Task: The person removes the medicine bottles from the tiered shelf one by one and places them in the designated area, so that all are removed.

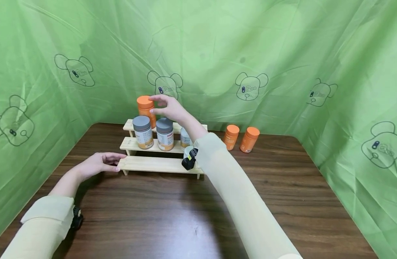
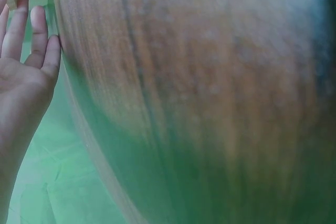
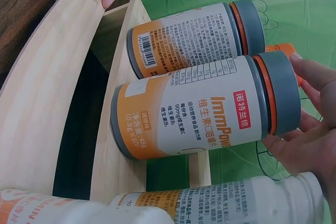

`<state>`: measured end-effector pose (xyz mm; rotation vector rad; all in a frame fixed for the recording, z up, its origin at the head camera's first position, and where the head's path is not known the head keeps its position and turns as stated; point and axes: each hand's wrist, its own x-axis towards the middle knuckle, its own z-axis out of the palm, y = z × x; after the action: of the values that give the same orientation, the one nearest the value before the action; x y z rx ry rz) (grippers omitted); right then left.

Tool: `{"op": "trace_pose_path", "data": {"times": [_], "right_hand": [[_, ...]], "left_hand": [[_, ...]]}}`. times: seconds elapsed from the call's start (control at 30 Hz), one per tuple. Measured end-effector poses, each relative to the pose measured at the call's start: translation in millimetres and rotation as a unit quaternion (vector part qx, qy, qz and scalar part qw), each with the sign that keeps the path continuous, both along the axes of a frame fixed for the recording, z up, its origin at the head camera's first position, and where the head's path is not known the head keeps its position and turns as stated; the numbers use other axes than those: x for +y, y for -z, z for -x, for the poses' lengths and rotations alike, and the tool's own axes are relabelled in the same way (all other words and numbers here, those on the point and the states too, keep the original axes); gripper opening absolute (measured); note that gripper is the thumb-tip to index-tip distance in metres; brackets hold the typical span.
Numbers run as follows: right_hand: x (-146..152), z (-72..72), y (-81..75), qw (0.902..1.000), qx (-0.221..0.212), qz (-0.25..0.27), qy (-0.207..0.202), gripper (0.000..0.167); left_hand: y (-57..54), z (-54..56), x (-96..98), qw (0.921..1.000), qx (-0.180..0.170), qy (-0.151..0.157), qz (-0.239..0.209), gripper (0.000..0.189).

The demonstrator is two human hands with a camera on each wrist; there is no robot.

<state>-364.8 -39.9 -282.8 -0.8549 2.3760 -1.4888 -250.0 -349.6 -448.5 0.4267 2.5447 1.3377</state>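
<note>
An orange bottle (image 1: 145, 106) stands on the top step of a three-step wooden rack (image 1: 153, 163), behind two grey-lidded bottles. My right hand (image 1: 170, 108) reaches over the rack; its extended fingers and thumb meet the orange bottle's right side near the lid. On the middle step are a left grey-lidded bottle (image 1: 143, 132), a second grey-lidded bottle (image 3: 210, 108), and a white bottle (image 1: 185, 137) partly covered by my forearm. My left hand (image 1: 99, 165) holds the left end of the bottom step between thumb and fingers. Another white container (image 3: 79, 208) shows at the right wrist view's bottom edge.
Two orange bottles, one nearer the rack (image 1: 231, 137) and one farther right (image 1: 249, 139), stand on the dark wooden table (image 1: 266, 201). A green cloth (image 1: 211, 46) printed with bear heads surrounds the table at the back and sides.
</note>
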Motion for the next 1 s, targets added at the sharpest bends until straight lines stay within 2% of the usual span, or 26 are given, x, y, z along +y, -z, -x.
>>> {"op": "trace_pose_path", "data": {"times": [0.4, 0.77, 1.0], "right_hand": [[-9, 3.5, -4.7, 0.9996, -0.008, 0.027, -0.001, 0.041], [-19, 8.0, -2.1, 0.9992, -0.003, 0.036, -0.017, 0.043], [-19, 6.5, -5.7, 0.9991, -0.011, 0.032, -0.026, 0.047]], "left_hand": [[-1.8, -2.0, 0.8, 0.9999, -0.009, -0.007, -0.008, 0.060], [-2.0, -2.7, 1.0, 0.9998, -0.011, -0.006, -0.014, 0.059], [-2.3, -2.4, 1.1, 0.9997, -0.016, -0.006, -0.020, 0.060]]}}
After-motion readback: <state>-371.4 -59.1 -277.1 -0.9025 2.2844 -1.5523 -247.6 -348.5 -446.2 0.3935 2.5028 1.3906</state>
